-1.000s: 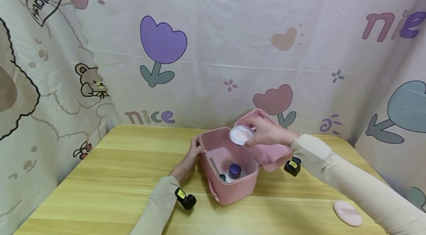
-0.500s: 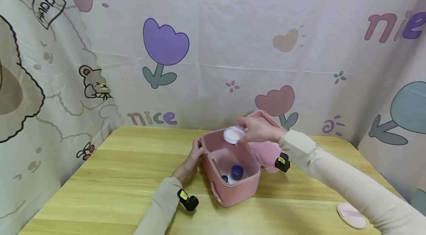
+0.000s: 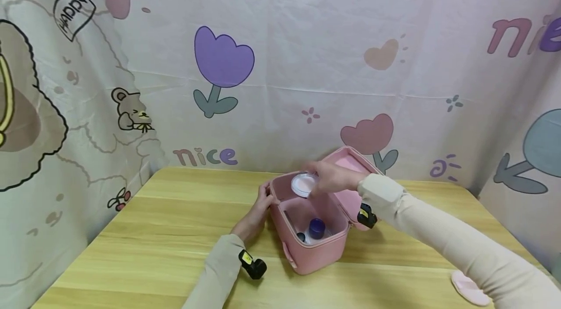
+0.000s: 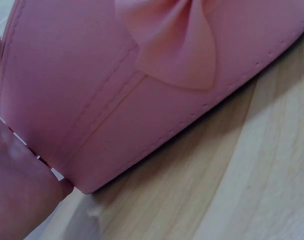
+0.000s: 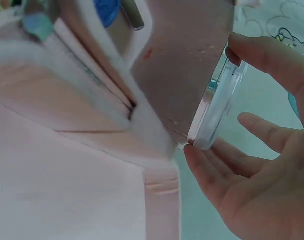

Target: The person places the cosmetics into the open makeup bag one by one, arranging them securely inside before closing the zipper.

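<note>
And there at far left was the left hand [image 3: 257, 211], its thumb lapped over the rim and its fingers round the outside, clamped on the corner of the open pink vanity case [image 3: 313, 258]! A pink bow [image 4: 177, 45] decorated the side wall, out beyond those left fingers (the left wrist view had it large, top edge cut off). On to the inside: a small dark round piece [image 3: 301, 236] sat nearest the left-hand fingers, and right beside it a dark blue lidded jar [image 3: 317, 228], both below the right fingers. Above them, the round clear compact [image 3: 303, 185] with its pale centre was at the right fingertips, tilted over the far part of the case; how far it dipped below the rim, I could not tell. The right hand [image 3: 330, 177] pinched it by opposite edges, the remaining fingers spread apart. Behind and to the right of that grip leaned the opened lid [image 3: 348, 199]. And farthest right, well apart from the right fingers, a pale pink puff [image 3: 469, 289] lay on the wooden table [image 3: 184, 231], partly covered by the sleeve [image 3: 460, 245].
</note>
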A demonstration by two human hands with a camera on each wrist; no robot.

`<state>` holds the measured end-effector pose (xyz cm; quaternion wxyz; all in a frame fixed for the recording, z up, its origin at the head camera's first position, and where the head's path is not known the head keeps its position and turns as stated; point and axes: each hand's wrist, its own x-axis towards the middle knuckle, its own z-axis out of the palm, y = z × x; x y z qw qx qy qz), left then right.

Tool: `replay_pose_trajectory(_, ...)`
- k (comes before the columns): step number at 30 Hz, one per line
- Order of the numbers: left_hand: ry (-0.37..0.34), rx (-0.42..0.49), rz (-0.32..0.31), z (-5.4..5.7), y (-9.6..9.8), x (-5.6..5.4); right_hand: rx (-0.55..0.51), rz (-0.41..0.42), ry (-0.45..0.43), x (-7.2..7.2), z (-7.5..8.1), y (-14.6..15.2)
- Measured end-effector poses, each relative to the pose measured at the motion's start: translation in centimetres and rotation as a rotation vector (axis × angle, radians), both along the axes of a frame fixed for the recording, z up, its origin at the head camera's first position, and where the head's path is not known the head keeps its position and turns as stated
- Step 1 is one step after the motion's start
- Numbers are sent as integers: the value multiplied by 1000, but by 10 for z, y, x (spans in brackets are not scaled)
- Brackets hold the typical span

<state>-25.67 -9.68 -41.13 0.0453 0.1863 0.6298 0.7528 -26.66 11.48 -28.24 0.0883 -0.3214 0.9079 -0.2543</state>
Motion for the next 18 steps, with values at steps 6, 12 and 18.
replay_pose_trajectory(6, -8, -8, -1, -2, 0, -2, 50, 33, 23, -1, -7, -4)
replay_pose_trajectory(12, -9, -17, 0, -2, 0, -1, 80, 29, 21, -1, -7, -10)
replay_pose_trajectory(18, -17, -28, 1, -1, -1, -1, 87, 22, 2, -1, -4, -14)
